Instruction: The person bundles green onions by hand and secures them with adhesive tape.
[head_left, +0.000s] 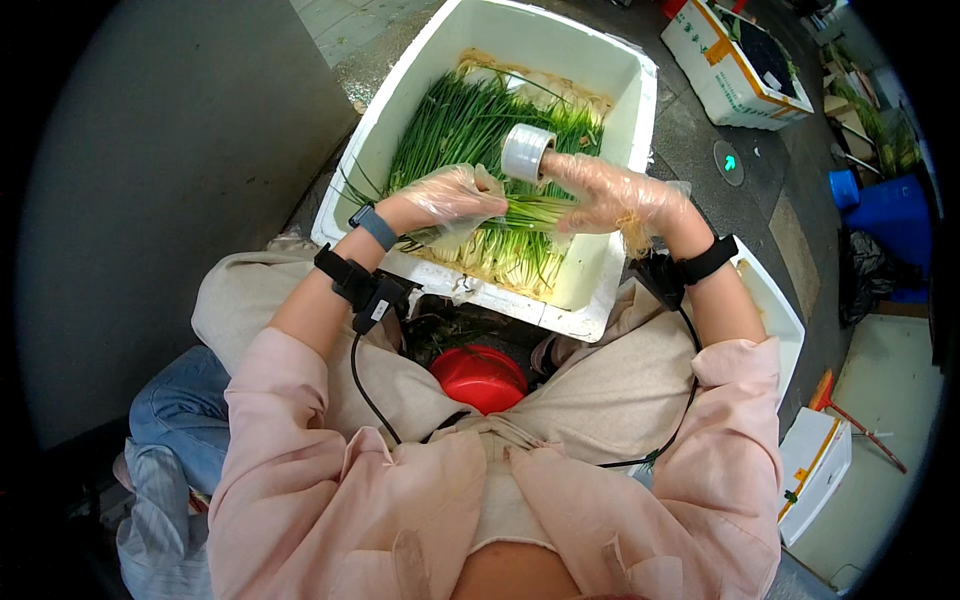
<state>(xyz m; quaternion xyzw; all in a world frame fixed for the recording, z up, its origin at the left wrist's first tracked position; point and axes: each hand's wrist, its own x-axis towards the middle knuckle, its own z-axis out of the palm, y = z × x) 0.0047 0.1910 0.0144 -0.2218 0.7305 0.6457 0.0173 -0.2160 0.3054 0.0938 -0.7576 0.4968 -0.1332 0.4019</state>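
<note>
A bunch of thin scallions (534, 213) spans between my hands, above a white foam box (592, 319). My left hand (454, 199), in a clear plastic glove, grips the bunch on its leafy side. My right hand (619, 193), gloved the same way, closes around the pale end, and tan roots (635, 232) stick out below it. A roll of clear film (525, 153) sits on an outstretched finger of that hand. More scallions (457, 124) lie in layers inside the box, green tops and whitish root ends showing. My right palm hides part of the bunch.
A red plastic basin or stool (478, 379) stands between my legs. Another foam box (786, 330) is beside my right arm, and one with dark contents (739, 67) stands farther off. A grey panel (187, 150) borders the left; a blue bin (892, 232) stands right.
</note>
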